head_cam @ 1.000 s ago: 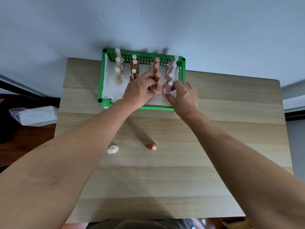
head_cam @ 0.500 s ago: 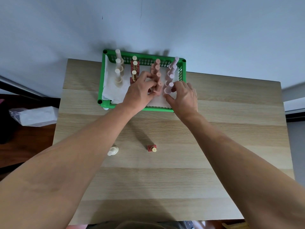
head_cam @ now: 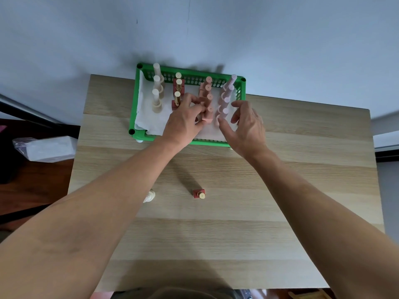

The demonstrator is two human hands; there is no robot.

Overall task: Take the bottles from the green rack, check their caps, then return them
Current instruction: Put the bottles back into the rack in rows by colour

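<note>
Soft, even light fills the scene with no glare. The bottles throw faint shadows up the grey wall [head_cam: 280, 39], and the arms shade the bench [head_cam: 216, 234] lightly. The wide lens bows the bench edges; the forearms at the lower corners look swollen.

Two hands [head_cam: 185, 124], one rack [head_cam: 135, 104] (green)

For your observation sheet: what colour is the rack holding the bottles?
Green rack, seen best in the head view.
</note>
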